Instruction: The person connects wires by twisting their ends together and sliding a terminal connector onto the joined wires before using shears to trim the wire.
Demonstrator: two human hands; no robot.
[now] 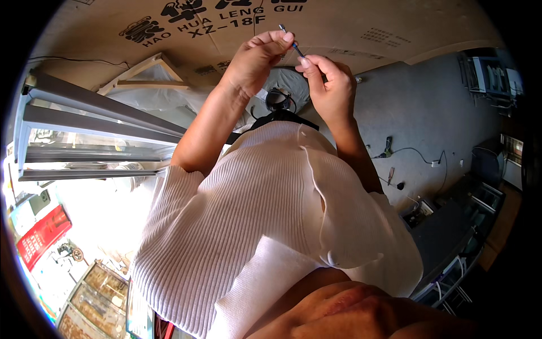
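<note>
Fingertips [288, 37] of the left hand [258, 56] are pinched together on a slim dark rod [298, 51] with a silvery far end and a touch of blue along its shaft. Thumb and forefinger of the right hand [332, 85] are clamped on its near end, so both hands hold the one piece. Its long axis slants from far left to near right: the silvery end juts past the left fingertips, and a short bare stretch of shaft shows between the two grips. From the left hand the shaft runs right and near; from the right hand it runs left and far, the right hand being nearer the torso. Whether the rod is one part or two joined cannot be told.

Beyond the hands spreads a printed cardboard carton [350, 28]. Nearer, between the forearms, sits a dark round object [277, 100], unclear in kind. Grey metal frames [101, 123] stand to the left; to the right, a corded power tool [387, 148] and an orange-handled screwdriver [390, 174] lie on the floor [403, 107].
</note>
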